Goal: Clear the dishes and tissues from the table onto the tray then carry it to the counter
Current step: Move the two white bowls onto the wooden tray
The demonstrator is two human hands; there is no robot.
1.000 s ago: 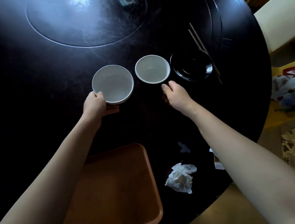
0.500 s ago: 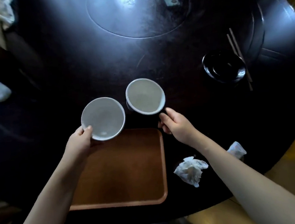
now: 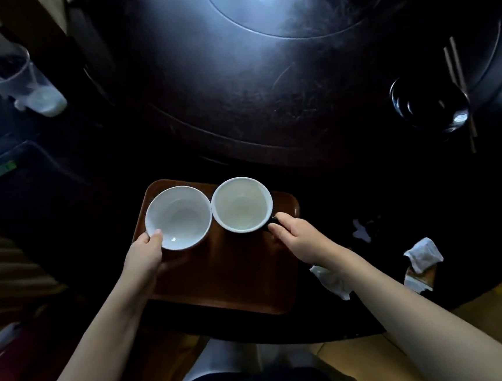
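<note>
While both forearms reach out from the bottom of the view, the nearest task items are the brown wooden tray (image 3: 245, 282) lying at the near edge of the dark round table (image 3: 268, 122) and a crumpled white tissue (image 3: 332, 282) just beside the tray's right edge, partly hidden under the right forearm. A second crumpled tissue (image 3: 424, 255) lies further right near the table's rim, with a small scrap of paper wrapper (image 3: 415, 280) just below it. The left hand (image 3: 144, 256) is closed on the near rim of a white bowl (image 3: 177, 218), thumb over the rim and fingers underneath, holding it over the tray's far left part. The right hand (image 3: 299, 236) is curled around the dark outer side of a second bowl with a pale inside (image 3: 242, 204), held over the tray's far right part; its rim touches or nearly touches the white bowl's rim. Whether either bowl rests on the tray or hangs just above it cannot be told. Farther off to the right, a glossy black bowl (image 3: 429, 106) stands on the table with a pair of chopsticks (image 3: 458, 81) laid across its right side. Well off to the left, away from the table, a clear plastic cup (image 3: 18, 83) lies tilted.
</note>
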